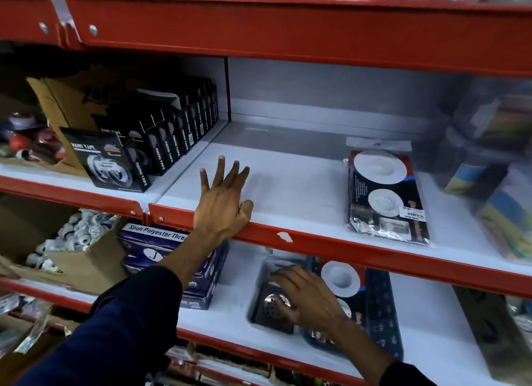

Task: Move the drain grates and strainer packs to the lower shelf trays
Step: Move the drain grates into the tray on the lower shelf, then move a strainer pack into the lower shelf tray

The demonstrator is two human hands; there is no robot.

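A strainer pack [385, 195] in clear plastic, with two white discs on a dark card, lies on the upper white shelf [288, 184] at the right. My left hand [223, 201] rests open on that shelf's front edge, fingers spread, holding nothing. On the lower shelf [230, 308] a square metal drain grate [272, 308] in a plastic wrap lies beside a second strainer pack [371, 293]. My right hand [308, 299] lies flat on top of the grate and the pack's left edge, fingers extended; whether it grips anything is unclear.
Black nano tape boxes [161, 143] and a cardboard box stand on the upper shelf at left. A blue polyester thread box [178, 259] and a carton of white fittings [72, 241] sit on the lower level. Blurred wrapped goods [495, 184] fill the right.
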